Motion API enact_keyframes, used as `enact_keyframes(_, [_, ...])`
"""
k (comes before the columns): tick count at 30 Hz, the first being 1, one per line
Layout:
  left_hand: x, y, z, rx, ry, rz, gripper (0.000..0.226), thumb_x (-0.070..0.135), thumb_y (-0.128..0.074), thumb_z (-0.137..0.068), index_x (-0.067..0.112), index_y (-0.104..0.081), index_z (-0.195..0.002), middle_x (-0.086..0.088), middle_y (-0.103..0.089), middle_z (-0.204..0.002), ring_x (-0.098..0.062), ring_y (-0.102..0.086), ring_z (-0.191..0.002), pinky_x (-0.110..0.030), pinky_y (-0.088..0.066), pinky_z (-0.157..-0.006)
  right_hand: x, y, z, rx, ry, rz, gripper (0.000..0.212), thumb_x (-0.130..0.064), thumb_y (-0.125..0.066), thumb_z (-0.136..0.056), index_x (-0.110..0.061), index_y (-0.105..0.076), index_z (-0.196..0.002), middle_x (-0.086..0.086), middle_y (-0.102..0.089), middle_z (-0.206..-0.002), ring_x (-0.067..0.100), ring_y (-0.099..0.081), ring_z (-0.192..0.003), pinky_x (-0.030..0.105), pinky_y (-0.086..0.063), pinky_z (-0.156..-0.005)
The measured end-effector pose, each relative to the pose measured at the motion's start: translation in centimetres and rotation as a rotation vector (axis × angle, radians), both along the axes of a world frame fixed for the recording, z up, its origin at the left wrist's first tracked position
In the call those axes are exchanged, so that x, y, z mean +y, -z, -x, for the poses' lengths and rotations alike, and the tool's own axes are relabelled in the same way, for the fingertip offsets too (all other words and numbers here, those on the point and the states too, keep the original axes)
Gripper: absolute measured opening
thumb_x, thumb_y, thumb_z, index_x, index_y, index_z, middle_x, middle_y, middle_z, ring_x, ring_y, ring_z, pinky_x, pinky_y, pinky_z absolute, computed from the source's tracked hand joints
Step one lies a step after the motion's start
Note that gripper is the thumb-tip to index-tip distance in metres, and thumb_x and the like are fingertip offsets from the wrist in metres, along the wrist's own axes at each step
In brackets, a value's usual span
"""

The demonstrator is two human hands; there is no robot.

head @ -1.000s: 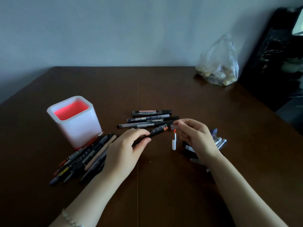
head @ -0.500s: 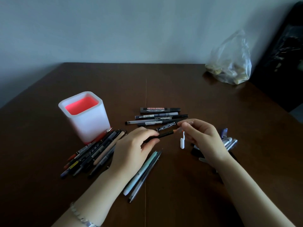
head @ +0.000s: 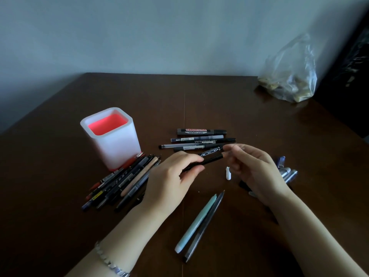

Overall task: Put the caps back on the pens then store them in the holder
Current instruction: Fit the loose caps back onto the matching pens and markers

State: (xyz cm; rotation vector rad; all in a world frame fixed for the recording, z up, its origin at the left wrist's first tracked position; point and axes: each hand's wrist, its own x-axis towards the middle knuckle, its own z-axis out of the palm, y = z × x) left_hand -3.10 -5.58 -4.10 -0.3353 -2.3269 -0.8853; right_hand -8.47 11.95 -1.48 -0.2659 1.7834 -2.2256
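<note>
Center frame, left hand (head: 171, 176) grips a black pen (head: 211, 157) whose tip now meets right hand's (head: 253, 168) pinched fingers, cap unseen; capping looks underway, holder (head: 111, 136) empty.

The holder (head: 111, 136) stood with its mouth unblocked from above. A pile of pens (head: 121, 180) crowded its near side, and a row of markers (head: 199, 139) lay to its right. Bare table (head: 219, 96) stretched behind both, reaching the plastic bag (head: 289, 76) at the far right corner.
</note>
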Motion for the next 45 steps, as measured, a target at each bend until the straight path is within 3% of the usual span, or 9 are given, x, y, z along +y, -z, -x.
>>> enact_keyframes(5, [0.6,0.2,-0.2,-0.003,0.028,-0.078,0.022,0.025,-0.061,-0.081,0.009,-0.069,-0.093,0.003,-0.068,-0.086,-0.004,-0.06,-0.082,-0.01,-0.046,-0.072,-0.6,0.8,-0.4,0.089,-0.064,-0.116,0.018,-0.016,-0.051,-0.088,-0.011,-0.068,-0.087,-0.006,-0.057,-0.055,0.006,-0.045,-0.053,0.019,-0.036,-0.052])
enact_keyframes(8, [0.9,0.0,-0.3,-0.046,0.033,-0.205,0.015,0.016,-0.068,-0.076,0.009,-0.07,-0.089,0.007,-0.066,-0.085,-0.002,-0.06,-0.084,-0.008,-0.045,-0.075,-0.4,0.6,-0.5,0.144,-0.088,-0.149,0.019,-0.025,-0.054,-0.079,-0.014,-0.068,-0.086,-0.006,-0.058,-0.055,0.003,-0.047,-0.053,0.013,-0.039,-0.049])
enact_keyframes(12, [2.7,-0.9,-0.6,0.057,-0.143,0.014,0.029,0.028,-0.06,-0.078,0.015,-0.059,-0.104,-0.004,-0.061,-0.105,-0.013,-0.049,-0.101,-0.03,-0.04,-0.089,-0.1,0.1,-0.1,0.2,0.076,-0.139,0.018,-0.011,-0.053,-0.088,-0.017,-0.068,-0.082,-0.007,-0.06,-0.055,0.001,-0.049,-0.05,0.01,-0.04,-0.048])
enact_keyframes(14, [4.2,-1.7,-1.7,0.048,-0.096,0.095,0.035,0.041,-0.059,-0.076,0.018,-0.05,-0.101,-0.004,-0.055,-0.102,-0.016,-0.047,-0.097,-0.031,-0.038,-0.084,0.9,-0.4,0.5,0.222,0.257,-0.116,0.021,-0.01,-0.052,-0.09,-0.02,-0.068,-0.079,-0.009,-0.061,-0.054,0.0,-0.05,-0.049,0.009,-0.042,-0.049])
enact_keyframes(18, [6.3,-2.0,-3.9,-0.494,0.124,0.368,0.049,0.065,-0.056,-0.073,0.023,-0.046,-0.097,0.008,-0.047,-0.094,-0.01,-0.046,-0.084,-0.027,-0.04,-0.068,2.8,-0.6,1.6,0.191,0.467,-0.099,0.02,-0.012,-0.053,-0.091,-0.018,-0.068,-0.079,-0.007,-0.059,-0.059,0.003,-0.049,-0.051,0.011,-0.042,-0.051])
enact_keyframes(23, [5.5,-1.5,-3.8,-0.556,0.05,0.361,0.034,0.056,-0.051,-0.082,0.024,-0.05,-0.091,0.01,-0.046,-0.09,-0.007,-0.046,-0.082,-0.021,-0.036,-0.059,2.9,-0.2,2.0,0.185,0.497,-0.169,0.016,-0.013,-0.053,-0.091,-0.016,-0.067,-0.083,-0.001,-0.059,-0.065,0.004,-0.05,-0.052,0.012,-0.044,-0.052])
enact_keyframes(36, [4.5,-1.7,-4.4,-0.612,0.117,0.301,0.024,0.046,-0.054,-0.085,0.033,-0.035,-0.086,0.015,-0.042,-0.088,-0.002,-0.047,-0.078,-0.012,-0.041,-0.067,-0.5,-1.3,8.5,0.522,0.112,-0.993,0.019,-0.012,-0.052,-0.088,-0.018,-0.065,-0.101,0.001,-0.066,-0.101,0.012,-0.056,-0.092,0.021,-0.039,-0.075])
enact_keyframes(41, [3.2,-1.2,-3.1,-0.485,-0.018,0.307,0.018,0.04,-0.047,-0.091,0.031,-0.05,-0.106,0.014,-0.047,-0.104,0.0,-0.043,-0.09,-0.014,-0.038,-0.076,2.3,-1.4,7.3,0.662,0.147,-1.139,0.019,-0.017,-0.055,-0.087,-0.017,-0.066,-0.104,0.003,-0.06,-0.111,0.02,-0.046,-0.112,0.021,-0.03,-0.09])
enact_keyframes(45, [1.8,-0.5,-1.8,-0.424,-0.149,0.358,0.019,0.039,-0.053,-0.089,0.029,-0.057,-0.104,0.011,-0.052,-0.103,-0.005,-0.046,-0.092,-0.018,-0.036,-0.071,6.9,-2.0,4.8,0.675,0.15,-1.227,0.016,-0.017,-0.058,-0.086,-0.019,-0.067,-0.099,-0.006,-0.057,-0.101,0.012,-0.048,-0.105,0.019,-0.032,-0.087])
